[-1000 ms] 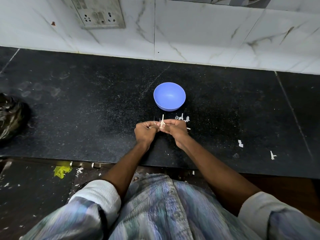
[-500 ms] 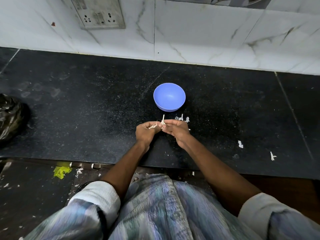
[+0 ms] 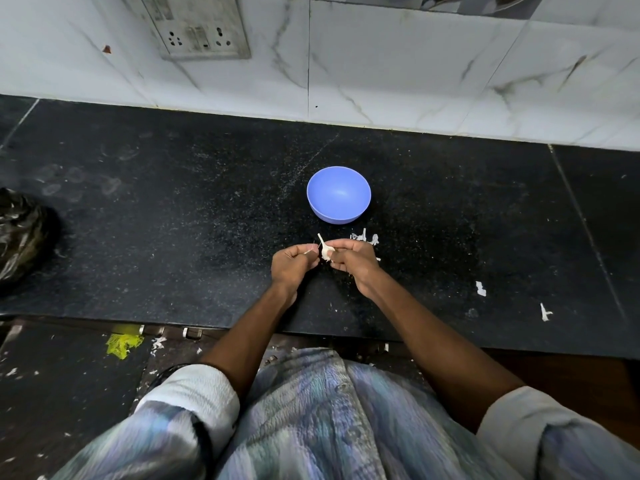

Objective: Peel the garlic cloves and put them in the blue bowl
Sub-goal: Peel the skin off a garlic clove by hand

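Observation:
The blue bowl [image 3: 338,195] stands on the black counter [image 3: 173,220], and nothing shows inside it. Just in front of it, my right hand [image 3: 353,259] pinches a white garlic clove [image 3: 325,251] whose papery skin sticks up at the top. My left hand [image 3: 293,265] is close beside it with its fingers curled, pinching a thin strip of skin [image 3: 308,252]. A small gap separates the two hands. Most of the clove is hidden by my right fingers.
Loose bits of garlic skin [image 3: 363,236] lie between the bowl and my right hand, and more scraps [image 3: 480,288] lie at the right. A black plastic bag [image 3: 20,233] sits at the counter's left edge. A marble wall with a socket panel [image 3: 197,29] rises behind.
My hands have drawn slightly apart. The left hand has pulled a strip of skin away to the left, while the clove stays in my right fingers.

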Demonstrator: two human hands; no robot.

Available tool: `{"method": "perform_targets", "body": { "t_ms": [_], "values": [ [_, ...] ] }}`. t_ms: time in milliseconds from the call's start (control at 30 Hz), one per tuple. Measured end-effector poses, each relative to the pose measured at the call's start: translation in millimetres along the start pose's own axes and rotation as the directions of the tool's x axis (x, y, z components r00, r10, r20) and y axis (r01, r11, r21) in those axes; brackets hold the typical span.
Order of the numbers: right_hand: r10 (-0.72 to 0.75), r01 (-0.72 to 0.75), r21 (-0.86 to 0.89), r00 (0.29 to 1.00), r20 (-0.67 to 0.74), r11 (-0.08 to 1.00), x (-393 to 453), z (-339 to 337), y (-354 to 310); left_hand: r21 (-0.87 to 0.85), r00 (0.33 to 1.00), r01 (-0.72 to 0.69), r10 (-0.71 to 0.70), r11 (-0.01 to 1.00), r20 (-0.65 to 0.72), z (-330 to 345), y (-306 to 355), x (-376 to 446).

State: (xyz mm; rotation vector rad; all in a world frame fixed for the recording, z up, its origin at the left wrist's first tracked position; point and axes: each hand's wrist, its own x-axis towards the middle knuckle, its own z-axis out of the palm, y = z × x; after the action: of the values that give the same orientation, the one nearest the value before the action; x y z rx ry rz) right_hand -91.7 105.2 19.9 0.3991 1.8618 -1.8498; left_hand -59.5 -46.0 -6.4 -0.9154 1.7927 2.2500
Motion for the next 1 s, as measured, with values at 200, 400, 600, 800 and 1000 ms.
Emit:
{"method": "perform_targets", "body": {
  "t_ms": [200,400,600,800,1000],
  "values": [
    [-0.028,0.028,0.036,0.999,0.015,0.999,3.8,1.0,-1.6,-0.126,0.997,0.028,-0.036,0.992,-0.063,0.8,6.2,4.0],
    [-0.017,0.018,0.015,0.999,-0.049,1.000,8.3,-2.0,-2.1,-0.162,0.999,0.024,-0.031,0.987,-0.043,-1.4,7.7,6.8],
    [-0.016,0.016,-0.041,1.000,0.018,0.999,8.6,-3.6,0.1,0.082,0.998,-0.045,0.041,0.996,0.047,-2.7,1.9,3.4],
    [-0.058,0.058,0.076,0.998,-0.002,0.995,4.5,0.9,-3.9,0.030,0.990,-0.083,0.079,0.996,0.120,-0.7,7.3,-2.3],
    [-0.023,0.022,0.104,1.000,0.011,0.994,6.0,3.5,-8.8,0.021,0.988,-0.114,0.111,0.993,0.109,-3.7,10.8,2.3]
  ]
}}
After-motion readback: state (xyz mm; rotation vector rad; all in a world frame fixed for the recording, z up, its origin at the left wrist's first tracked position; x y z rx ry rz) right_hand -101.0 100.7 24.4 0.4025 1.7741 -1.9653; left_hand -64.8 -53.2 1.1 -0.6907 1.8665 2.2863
